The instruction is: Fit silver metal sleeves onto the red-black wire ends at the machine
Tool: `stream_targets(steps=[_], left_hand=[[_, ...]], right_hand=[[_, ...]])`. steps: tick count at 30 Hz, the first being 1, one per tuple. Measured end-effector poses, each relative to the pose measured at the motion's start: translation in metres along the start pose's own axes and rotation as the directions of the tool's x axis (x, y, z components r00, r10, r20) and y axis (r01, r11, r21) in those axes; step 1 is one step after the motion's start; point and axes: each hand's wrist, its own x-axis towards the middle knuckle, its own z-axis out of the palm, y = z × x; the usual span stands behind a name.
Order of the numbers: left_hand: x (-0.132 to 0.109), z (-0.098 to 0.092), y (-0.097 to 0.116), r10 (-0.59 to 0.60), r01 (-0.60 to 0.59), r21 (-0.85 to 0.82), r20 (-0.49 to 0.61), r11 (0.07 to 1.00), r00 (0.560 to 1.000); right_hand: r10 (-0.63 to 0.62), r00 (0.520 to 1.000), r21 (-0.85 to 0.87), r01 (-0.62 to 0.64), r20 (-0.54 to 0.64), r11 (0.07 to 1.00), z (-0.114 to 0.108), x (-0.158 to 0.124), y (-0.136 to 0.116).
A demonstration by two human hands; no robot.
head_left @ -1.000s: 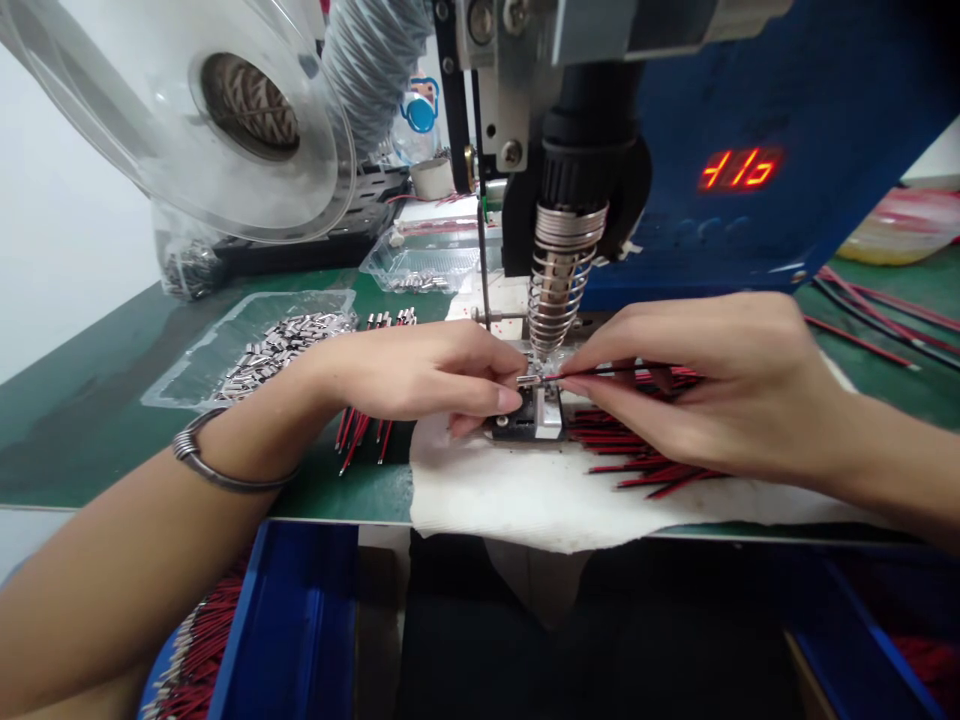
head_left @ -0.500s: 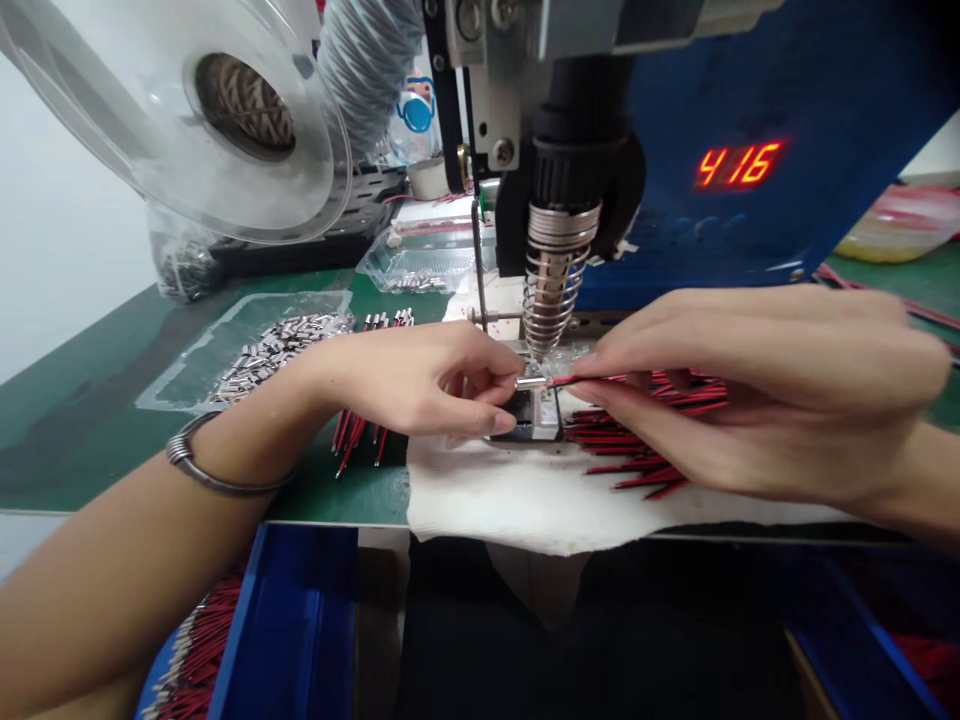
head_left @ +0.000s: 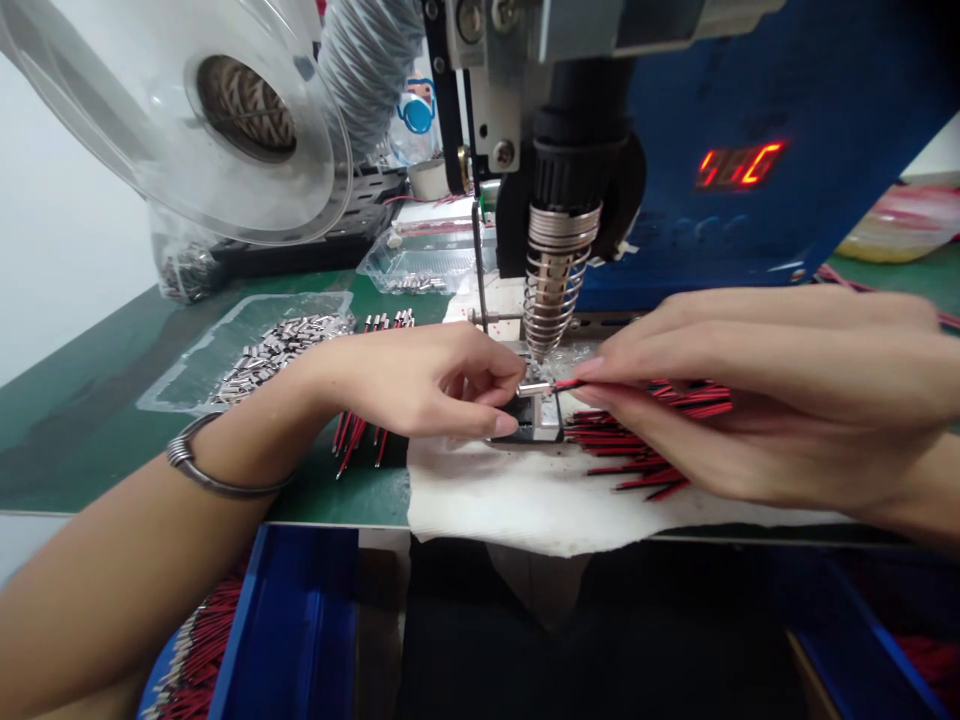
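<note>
"What could go wrong?"
"The wires (head_left: pixel 568 385), pinched by the right hand (head_left: pixel 772 395) below the metal tip (head_left: pixel 540 350), could be dislodged by a slip; the left hand (head_left: pixel 420 385), half open, seemingly empty, could be burned by contact."

silver cylinder (head_left: pixel 535 390) on a red-and-black wire pair (head_left: pixel 565 385), pinched in the right hand (head_left: pixel 757 400).
the small, shiny cylinder lies nearly level, just left of the pinching fingertips; the wires run from its right end into their grip. its left end lies beside the curled fingers of the left hand (head_left: pixel 427 382); contact there cannot be told.
</note>
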Motion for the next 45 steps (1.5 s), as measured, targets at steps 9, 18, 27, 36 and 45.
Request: stream_targets(steps=[9, 18, 27, 36, 45], left_hand=[[0.000, 0.000, -0.001, -0.014, 0.014, 0.003, 0.004, 1.000, 1.000], [-0.001, 0.000, 0.000, -0.024, 0.024, -0.014, 0.010, 1.000, 1.000], [0.000, -0.001, 0.000, -0.056, 0.056, 0.031, -0.001, 0.998, 0.998], [-0.001, -0.002, -0.004, -0.010, 0.013, -0.094, 0.040, 0.995, 0.999], [-0.001, -0.001, -0.006, 0.017, -0.015, -0.104, 0.018, 0.994, 1.000]], right_hand=[[0.052, 0.998, 0.040, -0.054, 0.036, 0.998, -0.001, -0.002, 0.000], [-0.017, 0.998, 0.108, 0.010, 0.067, 0.994, 0.004, -0.004, 0.012], [0.060, 0.973, 0.158, -0.097, 0.221, 0.983, 0.010, -0.007, 0.024], [0.074, 0.961, 0.216, -0.135, 0.268, 0.967, 0.012, -0.007, 0.023], [0.099, 0.965, 0.217, -0.153, 0.241, 0.964, 0.014, -0.006, 0.021]])
